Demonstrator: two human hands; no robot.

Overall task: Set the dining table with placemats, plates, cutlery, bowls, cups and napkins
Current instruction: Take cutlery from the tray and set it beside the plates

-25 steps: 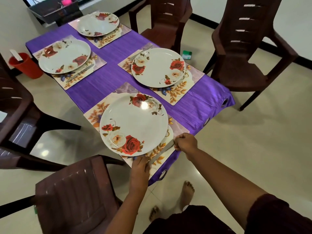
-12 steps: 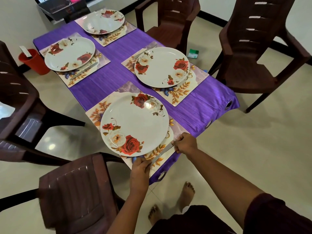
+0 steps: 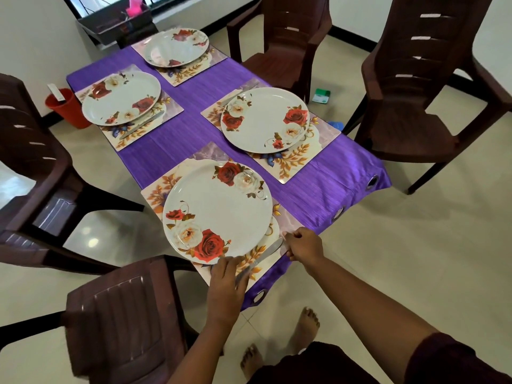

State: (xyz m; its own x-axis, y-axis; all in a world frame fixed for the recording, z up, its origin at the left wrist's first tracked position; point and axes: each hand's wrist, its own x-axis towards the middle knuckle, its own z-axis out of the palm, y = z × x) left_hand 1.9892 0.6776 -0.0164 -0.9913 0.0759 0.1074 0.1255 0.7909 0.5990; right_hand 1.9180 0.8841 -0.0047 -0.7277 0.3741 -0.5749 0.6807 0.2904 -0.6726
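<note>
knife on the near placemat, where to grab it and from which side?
Probably the handle end. The knife lies flat on the near placemat, diagonal beside the near plate. Its blade tip points at the right hand; its handle runs under the left hand. Come from the table's near edge, pinching the handle's long sides, since the plate rim blocks the far side.

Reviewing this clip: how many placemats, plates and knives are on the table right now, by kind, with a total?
Placemats: 4, including the nearest placemat
Plates: 4, including the nearest plate
Knives: 3 visible: the near knife, one at the left setting, one at the right setting
Total: 11
</note>
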